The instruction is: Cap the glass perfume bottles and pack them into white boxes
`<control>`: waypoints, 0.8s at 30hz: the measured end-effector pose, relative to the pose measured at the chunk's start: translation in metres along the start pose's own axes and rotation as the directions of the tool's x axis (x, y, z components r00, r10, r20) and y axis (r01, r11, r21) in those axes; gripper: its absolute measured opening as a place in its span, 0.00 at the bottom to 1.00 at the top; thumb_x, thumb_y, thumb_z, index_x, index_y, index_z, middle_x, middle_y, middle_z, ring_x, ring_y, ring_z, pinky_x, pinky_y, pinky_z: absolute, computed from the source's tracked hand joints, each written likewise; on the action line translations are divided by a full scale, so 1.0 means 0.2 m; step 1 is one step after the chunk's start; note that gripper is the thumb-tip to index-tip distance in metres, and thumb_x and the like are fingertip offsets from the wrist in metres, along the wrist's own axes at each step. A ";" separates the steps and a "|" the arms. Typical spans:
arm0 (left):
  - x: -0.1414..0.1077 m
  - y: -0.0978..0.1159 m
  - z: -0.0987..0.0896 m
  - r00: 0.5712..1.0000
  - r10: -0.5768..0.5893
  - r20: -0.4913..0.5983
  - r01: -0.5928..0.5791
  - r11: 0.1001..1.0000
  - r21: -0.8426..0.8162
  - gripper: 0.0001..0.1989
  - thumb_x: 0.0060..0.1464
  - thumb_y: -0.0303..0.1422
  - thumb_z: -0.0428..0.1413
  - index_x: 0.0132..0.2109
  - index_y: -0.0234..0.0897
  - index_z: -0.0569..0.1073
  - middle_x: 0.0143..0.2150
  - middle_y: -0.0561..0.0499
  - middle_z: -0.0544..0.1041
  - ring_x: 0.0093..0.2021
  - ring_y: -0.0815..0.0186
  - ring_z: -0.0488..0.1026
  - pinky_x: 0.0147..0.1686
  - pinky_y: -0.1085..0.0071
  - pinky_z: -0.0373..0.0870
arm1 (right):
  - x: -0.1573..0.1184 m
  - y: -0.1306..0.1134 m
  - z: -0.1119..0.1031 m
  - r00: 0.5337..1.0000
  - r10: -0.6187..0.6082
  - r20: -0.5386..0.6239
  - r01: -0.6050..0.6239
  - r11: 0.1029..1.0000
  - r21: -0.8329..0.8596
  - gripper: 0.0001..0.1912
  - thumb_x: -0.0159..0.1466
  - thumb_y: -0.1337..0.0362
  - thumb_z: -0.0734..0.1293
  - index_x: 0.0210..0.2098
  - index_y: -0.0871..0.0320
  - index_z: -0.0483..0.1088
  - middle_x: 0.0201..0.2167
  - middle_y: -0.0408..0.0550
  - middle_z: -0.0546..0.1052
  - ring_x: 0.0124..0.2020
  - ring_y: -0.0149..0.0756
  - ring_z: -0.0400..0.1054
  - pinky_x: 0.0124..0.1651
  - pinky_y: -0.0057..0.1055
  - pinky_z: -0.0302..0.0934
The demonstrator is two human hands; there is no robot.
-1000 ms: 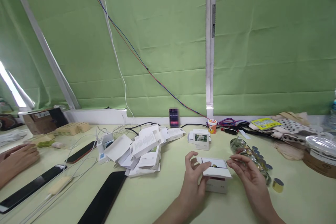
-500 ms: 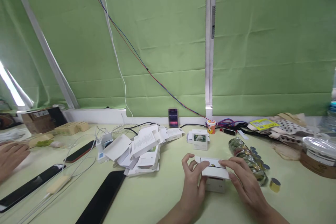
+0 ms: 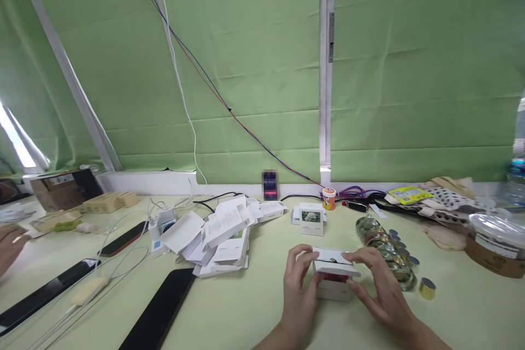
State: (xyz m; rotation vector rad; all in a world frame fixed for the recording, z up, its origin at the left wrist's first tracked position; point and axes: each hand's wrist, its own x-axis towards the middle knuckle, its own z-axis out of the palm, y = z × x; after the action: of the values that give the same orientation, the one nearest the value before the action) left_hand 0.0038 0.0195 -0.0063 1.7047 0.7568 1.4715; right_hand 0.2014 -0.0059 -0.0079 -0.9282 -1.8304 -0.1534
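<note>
A small white box [image 3: 334,280] with a red mark on its front stands on the pale green table [image 3: 254,306], its lid flap folded over the top. A small gold round thing shows in the flap's slot. My left hand [image 3: 298,290] grips the box's left side, thumb on the flap. My right hand [image 3: 375,287] holds the right side, fingers pressing the flap down. A clear bag of gold tins [image 3: 385,250] lies just right of my hands, and one loose gold tin [image 3: 427,288] stands beside it.
A pile of flat white boxes [image 3: 219,235] lies left of centre, with another small box [image 3: 311,219] behind my hands. Black phones [image 3: 158,311] and cables lie at the left. Another person's hand [image 3: 10,243] rests at the far left edge. Bags and a lidded container [image 3: 496,240] crowd the right.
My right hand moved in from beside the box onto its flap and both hands pressed the flap lower. The other person's hand drew back to the left.
</note>
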 end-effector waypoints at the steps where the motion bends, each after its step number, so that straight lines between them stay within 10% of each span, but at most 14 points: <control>1: 0.00 0.00 -0.01 1.000 0.015 0.011 -0.015 0.999 0.035 0.10 0.58 0.29 0.54 0.46 0.43 0.74 0.53 0.45 0.66 0.55 0.57 0.67 0.54 0.59 0.70 | 0.00 0.00 0.00 1.000 -0.007 -0.010 0.007 1.000 -0.005 0.17 0.64 0.64 0.64 0.52 0.55 0.61 0.43 0.53 0.72 0.45 0.48 0.65 0.45 0.43 0.63; 14: 0.02 0.04 -0.04 0.958 0.275 0.077 -0.286 0.931 0.229 0.07 0.58 0.25 0.53 0.36 0.38 0.75 0.42 0.46 0.72 0.45 0.61 0.72 0.45 0.67 0.70 | 0.04 -0.02 -0.02 0.984 -0.176 -0.031 0.174 0.982 -0.069 0.25 0.64 0.79 0.59 0.57 0.55 0.61 0.35 0.51 0.72 0.36 0.42 0.62 0.37 0.37 0.63; 24: -0.01 0.00 -0.02 0.935 0.350 0.050 -0.353 0.918 0.182 0.06 0.56 0.24 0.57 0.39 0.38 0.70 0.38 0.49 0.75 0.42 0.63 0.75 0.42 0.68 0.74 | 0.07 -0.06 -0.03 0.999 0.002 -0.036 -0.002 1.000 -0.016 0.10 0.67 0.70 0.61 0.47 0.55 0.67 0.36 0.49 0.74 0.39 0.42 0.66 0.41 0.35 0.62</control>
State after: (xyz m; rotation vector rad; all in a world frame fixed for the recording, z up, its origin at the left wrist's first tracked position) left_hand -0.0008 0.0181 -0.0082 2.0793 0.6171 1.6650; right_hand 0.1954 -0.0101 0.0097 -0.9326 -1.7972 -0.1829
